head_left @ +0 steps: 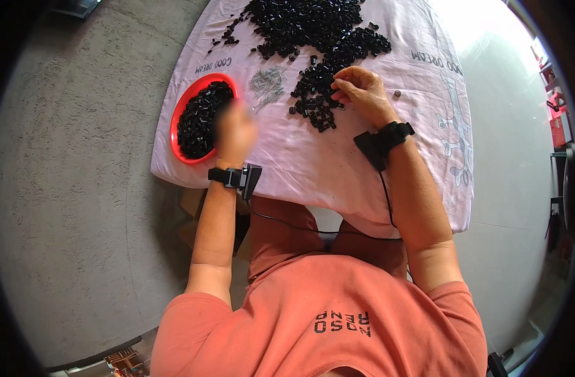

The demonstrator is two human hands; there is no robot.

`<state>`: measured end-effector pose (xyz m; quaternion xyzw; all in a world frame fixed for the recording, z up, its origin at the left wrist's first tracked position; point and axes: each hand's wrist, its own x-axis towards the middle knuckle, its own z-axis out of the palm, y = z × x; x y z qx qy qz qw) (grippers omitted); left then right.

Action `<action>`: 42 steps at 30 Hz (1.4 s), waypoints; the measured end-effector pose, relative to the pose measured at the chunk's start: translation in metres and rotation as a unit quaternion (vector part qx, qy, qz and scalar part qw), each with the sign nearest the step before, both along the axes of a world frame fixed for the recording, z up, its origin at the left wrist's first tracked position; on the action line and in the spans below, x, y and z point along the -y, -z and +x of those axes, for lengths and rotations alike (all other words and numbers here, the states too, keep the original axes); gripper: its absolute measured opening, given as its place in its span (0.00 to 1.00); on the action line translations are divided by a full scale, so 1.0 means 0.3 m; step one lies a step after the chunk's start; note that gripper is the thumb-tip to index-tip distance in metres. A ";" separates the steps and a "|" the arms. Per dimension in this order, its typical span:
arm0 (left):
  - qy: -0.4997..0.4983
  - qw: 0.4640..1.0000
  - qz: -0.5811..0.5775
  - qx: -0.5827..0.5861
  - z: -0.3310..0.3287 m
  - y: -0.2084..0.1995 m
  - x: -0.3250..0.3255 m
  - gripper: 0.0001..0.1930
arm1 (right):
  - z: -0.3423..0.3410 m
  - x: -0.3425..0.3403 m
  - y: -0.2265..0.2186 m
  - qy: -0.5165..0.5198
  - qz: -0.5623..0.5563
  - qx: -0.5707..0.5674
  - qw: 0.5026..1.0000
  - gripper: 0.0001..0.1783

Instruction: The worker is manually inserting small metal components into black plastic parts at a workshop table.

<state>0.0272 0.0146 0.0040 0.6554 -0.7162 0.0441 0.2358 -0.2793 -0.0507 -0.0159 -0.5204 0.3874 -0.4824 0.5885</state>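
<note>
My left hand [238,133] is at the right rim of a red oval bowl [193,159]. It is smeared, so its fingers do not show. Small glossy black block-like pieces [199,119] fill the bowl. My right hand [368,95] is closed in a pinch at the right edge of a loose spread of the same black pieces [316,94]. Whatever lies between its thumb and fingertips is too small to make out. Between the hands lies a small heap of thin silvery pins or wires [267,87].
A large heap of black pieces [306,25] covers the far part of the table, over a pale pink printed cloth [287,163]. One lone piece [397,93] lies right of my right hand. Each wrist carries a strapped black device, joined by a cable [300,226] across my lap.
</note>
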 end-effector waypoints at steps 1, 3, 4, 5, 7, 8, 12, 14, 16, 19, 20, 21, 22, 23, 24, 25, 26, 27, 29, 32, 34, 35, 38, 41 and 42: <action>-0.003 1.000 -0.011 -0.009 -0.012 -0.007 -0.001 0.10 | -0.002 0.001 0.002 0.000 0.001 0.000 1.000 0.08; -0.015 1.000 -0.008 -0.018 -0.020 -0.013 0.006 0.09 | -0.006 0.003 0.007 0.000 0.002 0.000 1.000 0.09; -0.026 0.999 0.006 -0.018 -0.017 -0.014 0.012 0.10 | -0.005 0.003 0.009 0.000 0.001 0.000 1.000 0.09; -0.036 0.999 0.021 -0.017 -0.012 -0.015 0.018 0.10 | -0.004 0.003 0.009 0.001 0.001 0.001 1.000 0.09; -0.032 0.997 0.062 0.021 0.006 -0.001 0.038 0.11 | -0.002 0.004 0.008 0.001 0.001 0.000 1.000 0.09; -0.030 0.995 0.082 0.041 0.017 0.003 0.044 0.12 | -0.001 0.003 0.005 0.000 0.002 -0.001 1.000 0.09; -0.052 0.994 0.098 0.003 0.016 0.008 0.025 0.12 | 0.001 0.003 0.003 0.001 -0.005 -0.008 1.000 0.09; -0.060 0.992 0.095 -0.057 -0.018 -0.018 0.001 0.09 | -0.002 0.006 0.012 0.005 -0.007 -0.009 1.000 0.09; -0.052 0.996 0.078 0.000 0.007 0.001 0.005 0.09 | -0.001 0.009 0.016 0.005 -0.009 -0.008 1.000 0.09; -0.054 0.993 0.099 0.044 0.034 -0.001 0.000 0.08 | 0.001 0.011 0.019 0.000 -0.008 -0.007 1.000 0.09; -0.055 0.991 0.114 0.051 0.033 -0.008 0.000 0.07 | -0.001 0.012 0.020 -0.002 -0.005 -0.010 1.000 0.09; -0.049 0.992 0.095 0.066 0.029 -0.012 -0.004 0.07 | -0.002 0.013 0.021 -0.004 -0.003 -0.012 1.000 0.09; -0.044 0.993 0.077 0.081 0.023 -0.013 -0.011 0.07 | -0.003 0.012 0.020 -0.004 -0.003 -0.014 1.000 0.09; -0.038 0.993 0.059 0.095 0.019 -0.015 -0.016 0.07 | -0.003 0.012 0.018 -0.004 -0.002 -0.016 1.000 0.09; -0.044 0.993 0.077 0.073 0.016 -0.021 -0.020 0.07 | -0.003 0.011 0.016 -0.005 -0.002 -0.017 1.000 0.09; -0.051 0.993 0.095 0.051 0.014 -0.027 -0.023 0.06 | -0.002 0.010 0.015 -0.002 -0.004 -0.011 1.000 0.09; -0.057 0.991 0.113 0.029 0.013 -0.030 -0.027 0.06 | 0.001 0.008 0.014 0.000 -0.006 -0.006 1.000 0.09; -0.049 0.993 0.106 0.034 0.012 -0.029 -0.035 0.06 | 0.004 0.006 0.013 0.002 -0.007 0.000 1.000 0.09; -0.034 0.995 0.087 0.045 0.010 -0.033 -0.053 0.05 | 0.007 0.004 0.008 -0.001 -0.009 -0.003 1.000 0.08; -0.001 0.996 0.085 0.015 -0.010 -0.046 -0.075 0.04 | -0.004 0.007 0.011 0.000 -0.006 -0.003 1.000 0.08; -0.028 0.998 0.061 -0.001 -0.017 -0.058 -0.097 0.04 | -0.005 0.008 0.011 0.001 -0.006 -0.007 1.000 0.08; -0.041 0.998 0.050 -0.010 -0.022 -0.060 -0.108 0.04 | -0.006 0.005 0.009 0.001 -0.008 -0.011 1.000 0.08; -0.049 0.998 0.046 -0.005 -0.009 -0.059 -0.130 0.04 | -0.002 0.006 0.013 0.001 -0.008 -0.012 1.000 0.08; -0.039 0.998 0.054 0.013 0.021 -0.022 -0.137 0.04 | -0.001 0.006 0.011 -0.003 -0.007 -0.013 1.000 0.09; -0.039 0.998 0.052 0.011 0.032 -0.012 -0.142 0.04 | 0.000 0.006 0.010 -0.006 -0.007 -0.014 1.000 0.09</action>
